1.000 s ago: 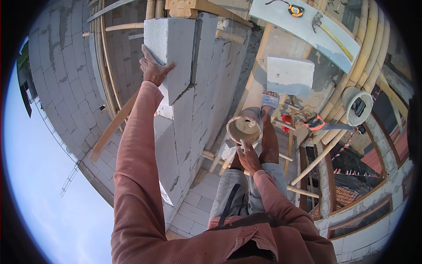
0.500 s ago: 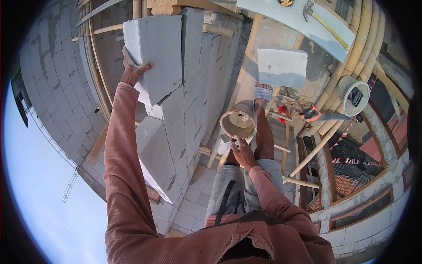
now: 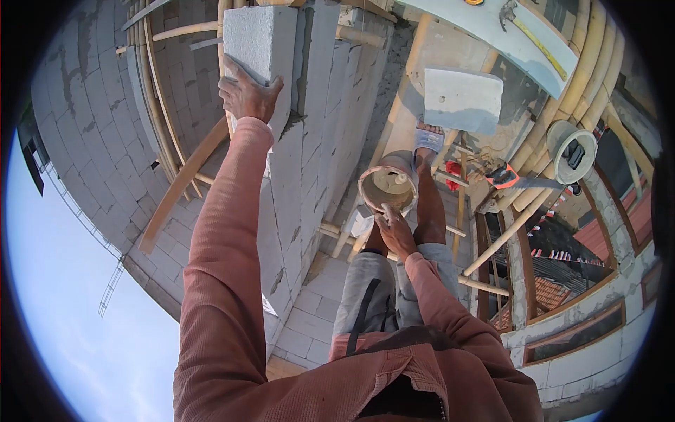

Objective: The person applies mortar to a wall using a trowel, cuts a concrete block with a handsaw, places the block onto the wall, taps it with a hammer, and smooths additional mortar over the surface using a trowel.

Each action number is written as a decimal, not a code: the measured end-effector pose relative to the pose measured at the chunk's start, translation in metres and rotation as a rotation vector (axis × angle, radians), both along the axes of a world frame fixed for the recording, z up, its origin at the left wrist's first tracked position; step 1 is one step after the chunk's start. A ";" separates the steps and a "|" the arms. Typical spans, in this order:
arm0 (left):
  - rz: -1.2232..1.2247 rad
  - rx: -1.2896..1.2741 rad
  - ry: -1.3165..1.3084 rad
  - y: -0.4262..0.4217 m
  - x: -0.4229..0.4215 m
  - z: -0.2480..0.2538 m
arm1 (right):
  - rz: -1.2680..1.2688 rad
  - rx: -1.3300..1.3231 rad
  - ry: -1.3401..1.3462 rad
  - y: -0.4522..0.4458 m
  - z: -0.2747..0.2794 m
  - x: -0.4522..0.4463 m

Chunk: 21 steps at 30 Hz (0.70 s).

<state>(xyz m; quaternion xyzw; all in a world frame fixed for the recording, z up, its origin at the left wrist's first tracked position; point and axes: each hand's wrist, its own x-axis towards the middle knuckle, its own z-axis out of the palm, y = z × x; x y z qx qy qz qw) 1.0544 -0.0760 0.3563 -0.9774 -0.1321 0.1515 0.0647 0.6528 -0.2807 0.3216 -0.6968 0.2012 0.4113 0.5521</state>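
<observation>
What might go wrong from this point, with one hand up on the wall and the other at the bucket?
The left hand presses against the end block; uneven pressure might shift it. The right hand is at the rim of the bucket, so a tug could tip it. The saw lies near bamboo poles and might get knocked.

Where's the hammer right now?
In the head view, the hammer is at the upper right, lying on the long pale board, just above and right of the flat white block.
</observation>
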 end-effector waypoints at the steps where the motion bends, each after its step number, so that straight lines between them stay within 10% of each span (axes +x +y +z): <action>1: 0.002 0.010 -0.012 -0.006 0.000 -0.002 | -0.006 0.002 -0.002 0.001 0.000 0.003; 11: 0.025 -0.600 0.166 0.069 0.037 0.008 | -0.009 0.020 0.016 -0.001 -0.006 -0.016; 21: -0.082 -0.324 0.104 0.062 0.022 -0.014 | -0.032 0.039 0.021 0.003 -0.005 -0.015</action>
